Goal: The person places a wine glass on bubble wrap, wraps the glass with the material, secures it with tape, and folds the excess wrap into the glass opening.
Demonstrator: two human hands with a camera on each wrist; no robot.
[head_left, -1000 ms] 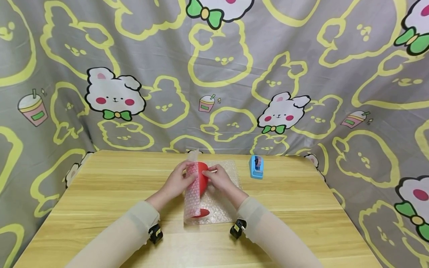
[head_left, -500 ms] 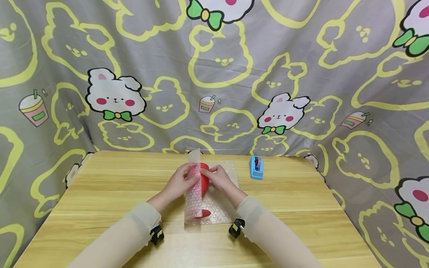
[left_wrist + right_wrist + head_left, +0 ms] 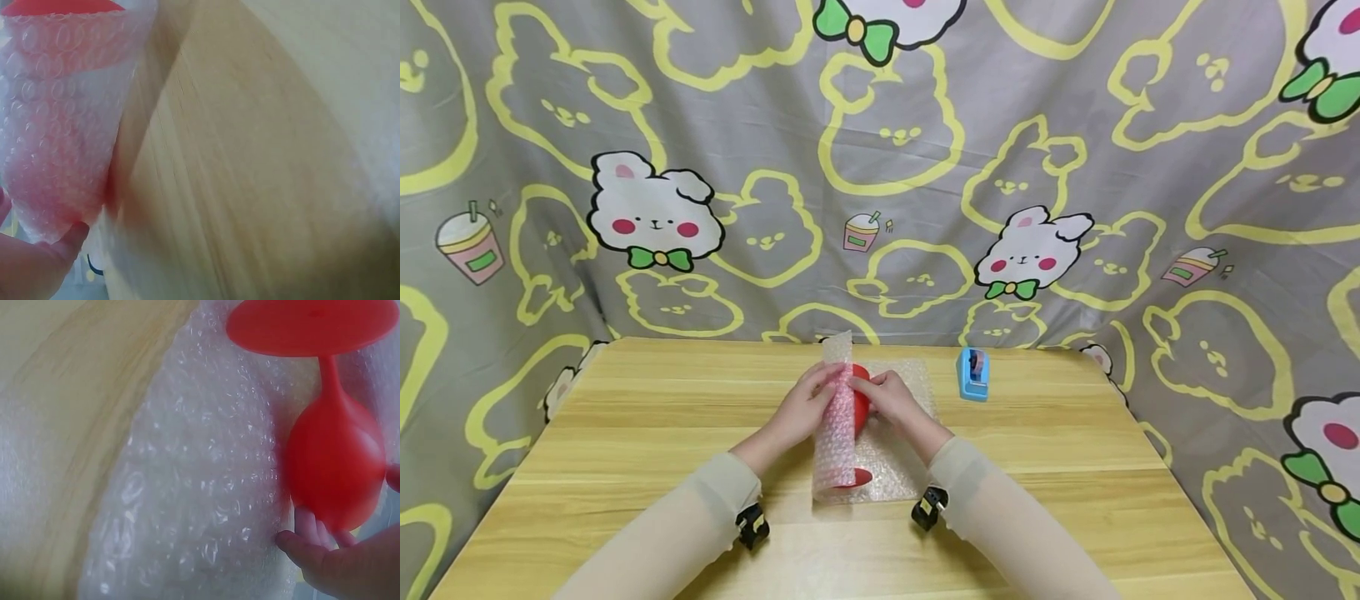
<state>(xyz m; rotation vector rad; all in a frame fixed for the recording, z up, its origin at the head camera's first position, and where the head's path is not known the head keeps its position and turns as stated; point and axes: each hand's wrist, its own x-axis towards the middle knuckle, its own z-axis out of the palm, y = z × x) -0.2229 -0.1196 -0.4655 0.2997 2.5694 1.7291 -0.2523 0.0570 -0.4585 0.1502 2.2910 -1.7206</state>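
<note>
A red wine glass (image 3: 337, 456) lies on its side on a sheet of bubble wrap (image 3: 891, 467), its round foot toward me and its bowl pointing away. The left edge of the sheet is folded up over the glass, so in the head view only a strip of the bowl and part of the foot show. My left hand (image 3: 801, 407) holds this folded flap against the bowl, thumb on the wrap in the left wrist view. From the right, my right hand (image 3: 895, 398) grips the bowl near its mouth, with fingers under it and thumb at its side.
A blue tape dispenser (image 3: 973, 375) with a roll of tape stands at the back right of the wooden table (image 3: 1052, 467). Behind the table hangs a grey patterned curtain (image 3: 917, 183). The sheet's flat part spreads right of the glass.
The folded flap of bubble wrap has moved slightly to the right, covering a little more of the bowl. My left hand shifted along with it; my right hand stays at the bowl.
</note>
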